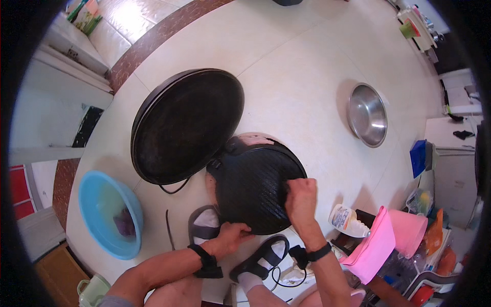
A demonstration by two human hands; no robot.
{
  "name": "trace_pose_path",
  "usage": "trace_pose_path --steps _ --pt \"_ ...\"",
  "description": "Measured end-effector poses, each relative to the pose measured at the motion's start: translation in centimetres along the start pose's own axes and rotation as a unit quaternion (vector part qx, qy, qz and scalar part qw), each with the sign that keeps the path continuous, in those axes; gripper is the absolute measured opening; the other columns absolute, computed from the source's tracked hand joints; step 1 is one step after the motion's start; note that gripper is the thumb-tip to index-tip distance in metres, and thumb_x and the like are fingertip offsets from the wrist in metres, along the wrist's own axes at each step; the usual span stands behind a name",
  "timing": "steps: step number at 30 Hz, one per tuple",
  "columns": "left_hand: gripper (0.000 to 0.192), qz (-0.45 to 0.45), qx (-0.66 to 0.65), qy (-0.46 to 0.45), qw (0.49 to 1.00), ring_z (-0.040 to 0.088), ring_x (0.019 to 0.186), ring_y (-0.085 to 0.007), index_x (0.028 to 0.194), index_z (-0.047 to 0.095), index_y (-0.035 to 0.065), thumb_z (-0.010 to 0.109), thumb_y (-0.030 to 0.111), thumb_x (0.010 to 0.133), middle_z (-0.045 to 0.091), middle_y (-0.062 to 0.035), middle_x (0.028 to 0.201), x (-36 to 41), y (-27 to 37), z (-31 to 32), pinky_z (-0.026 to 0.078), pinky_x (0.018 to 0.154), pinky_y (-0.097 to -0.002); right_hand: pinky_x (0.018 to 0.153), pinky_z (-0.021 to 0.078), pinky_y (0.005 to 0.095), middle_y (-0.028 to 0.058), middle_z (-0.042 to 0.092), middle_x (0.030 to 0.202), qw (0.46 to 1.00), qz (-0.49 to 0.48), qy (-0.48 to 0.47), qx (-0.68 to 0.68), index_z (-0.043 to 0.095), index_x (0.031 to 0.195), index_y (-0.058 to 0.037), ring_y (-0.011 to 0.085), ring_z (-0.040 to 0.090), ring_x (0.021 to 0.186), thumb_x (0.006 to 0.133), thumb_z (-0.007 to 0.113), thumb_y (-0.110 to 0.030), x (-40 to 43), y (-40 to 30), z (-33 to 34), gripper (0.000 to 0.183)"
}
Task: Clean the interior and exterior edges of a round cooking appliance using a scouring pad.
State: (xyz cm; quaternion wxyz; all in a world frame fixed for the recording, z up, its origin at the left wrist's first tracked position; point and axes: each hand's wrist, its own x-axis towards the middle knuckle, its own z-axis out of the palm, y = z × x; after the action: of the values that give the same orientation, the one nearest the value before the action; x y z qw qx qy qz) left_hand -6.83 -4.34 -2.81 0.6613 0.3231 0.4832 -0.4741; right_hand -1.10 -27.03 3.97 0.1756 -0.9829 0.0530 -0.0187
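An electric griddle stands unfolded on the floor before me, its round black lid plate tilted to the left on a hinge. The lower part shows a black ribbed plate. My right hand is curled at this plate's right side; whether something is in it is hidden. At the plate's near rim lies my left hand, thumb and fingers against the edge. A power cord comes out below the lid.
A blue basin with liquid and a dark cloth stands left. A steel bowl is at the right. A white bottle, a pink cloth and a pink bucket sit lower right. My sandaled feet are close below the griddle.
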Motion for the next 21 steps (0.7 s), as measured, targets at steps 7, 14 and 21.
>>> trace_pose_path --steps 7,14,21 --pt "0.011 0.012 0.037 0.014 0.999 0.066 0.092 -0.032 0.093 0.058 -0.0116 0.062 -0.008 0.084 0.061 -0.0189 0.099 0.0 0.0 0.4 0.062 0.085 -0.0428 0.081 0.0489 0.045 0.0153 0.068 0.092 0.994 0.072 0.061 0.05 0.069 0.093 -0.0025 0.0366 0.06 0.089 0.076 0.065 0.004 2.9 0.7 2.1 0.019" --pt "0.011 0.025 0.045 -0.001 0.999 0.066 0.094 -0.0317 0.093 0.058 -0.011 0.062 -0.007 0.084 0.061 -0.0188 0.101 -0.2 -0.2 -0.2 0.061 0.087 -0.0423 0.081 0.0472 0.0466 0.0168 0.064 0.089 0.993 -0.012 0.06 0.101 0.068 0.094 -0.0015 0.0385 0.057 0.088 0.081 0.058 0.002 5.3 -0.8 3.8 0.016" --pt "0.011 0.027 0.021 -0.019 0.999 0.066 0.095 -0.0318 0.093 0.058 -0.0111 0.061 -0.005 0.085 0.061 -0.0192 0.101 -0.6 -0.4 0.1 0.061 0.086 -0.0414 0.08 0.0481 0.0458 0.0169 0.063 0.092 0.995 0.087 0.03 0.035 0.067 0.094 -0.0015 0.038 0.058 0.089 0.078 0.061 0.004 -0.5 1.6 0.4 0.018"
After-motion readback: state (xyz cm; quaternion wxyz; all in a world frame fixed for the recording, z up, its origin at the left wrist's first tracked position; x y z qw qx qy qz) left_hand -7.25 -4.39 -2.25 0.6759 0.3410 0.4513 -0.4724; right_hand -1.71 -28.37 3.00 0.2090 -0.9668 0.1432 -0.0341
